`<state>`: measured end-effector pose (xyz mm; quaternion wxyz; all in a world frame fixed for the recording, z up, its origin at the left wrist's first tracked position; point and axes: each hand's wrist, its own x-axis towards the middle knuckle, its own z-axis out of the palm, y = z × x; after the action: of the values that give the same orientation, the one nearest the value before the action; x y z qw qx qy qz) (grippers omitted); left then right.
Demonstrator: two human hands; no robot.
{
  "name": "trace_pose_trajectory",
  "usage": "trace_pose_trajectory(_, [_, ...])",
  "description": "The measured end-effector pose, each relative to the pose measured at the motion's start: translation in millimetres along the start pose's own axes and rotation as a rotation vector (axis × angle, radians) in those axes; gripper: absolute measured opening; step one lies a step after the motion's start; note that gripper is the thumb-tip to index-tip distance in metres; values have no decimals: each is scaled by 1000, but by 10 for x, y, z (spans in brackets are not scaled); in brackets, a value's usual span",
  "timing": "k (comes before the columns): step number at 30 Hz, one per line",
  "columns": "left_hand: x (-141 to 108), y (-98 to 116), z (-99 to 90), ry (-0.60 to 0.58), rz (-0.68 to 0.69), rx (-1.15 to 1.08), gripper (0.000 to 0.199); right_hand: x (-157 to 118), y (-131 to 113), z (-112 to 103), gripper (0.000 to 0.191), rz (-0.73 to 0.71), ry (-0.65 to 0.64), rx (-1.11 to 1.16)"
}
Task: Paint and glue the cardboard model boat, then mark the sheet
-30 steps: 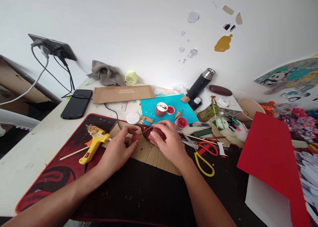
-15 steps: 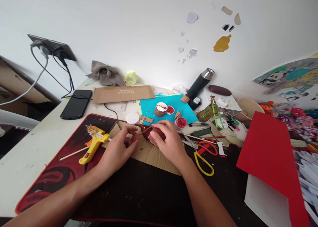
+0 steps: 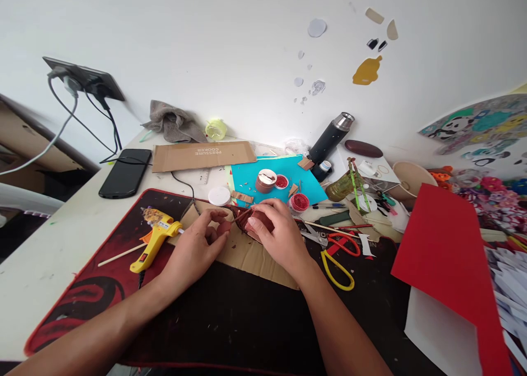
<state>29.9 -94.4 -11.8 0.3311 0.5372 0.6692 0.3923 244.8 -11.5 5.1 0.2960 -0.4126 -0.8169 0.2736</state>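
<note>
My left hand (image 3: 203, 241) is curled, its thumb and fingers drawn together around the near end of a thin brown strip (image 3: 242, 215). The strip slants up toward my right hand (image 3: 280, 234), which is closed on a small reddish-brown piece (image 3: 263, 225). Fingers hide most of that piece, so its full shape cannot be made out. Both hands are over a sheet of corrugated cardboard (image 3: 255, 263) that has small brown scraps on it. A yellow glue gun (image 3: 154, 245) lies left of my left hand, and scissors (image 3: 337, 269) with red and yellow handles lie right of my right hand.
Behind the hands, a blue sheet (image 3: 247, 170) carries an open brown-and-white jar (image 3: 266, 181) and wood chips. A red-filled tub (image 3: 299, 202) stands nearby. A black flask (image 3: 329, 140) leans at the wall. A phone (image 3: 125, 173) lies left; a red sheet (image 3: 440, 244) stands right.
The view has shifted very slightly. Both hands keep the same place and hold, with no other visible difference.
</note>
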Motion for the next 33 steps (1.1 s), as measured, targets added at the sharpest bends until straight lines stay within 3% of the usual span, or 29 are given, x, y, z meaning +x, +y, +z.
trace_pose_trajectory(33, [7, -39, 28, 25, 31, 21, 37, -5, 24, 24, 24, -1, 23, 18])
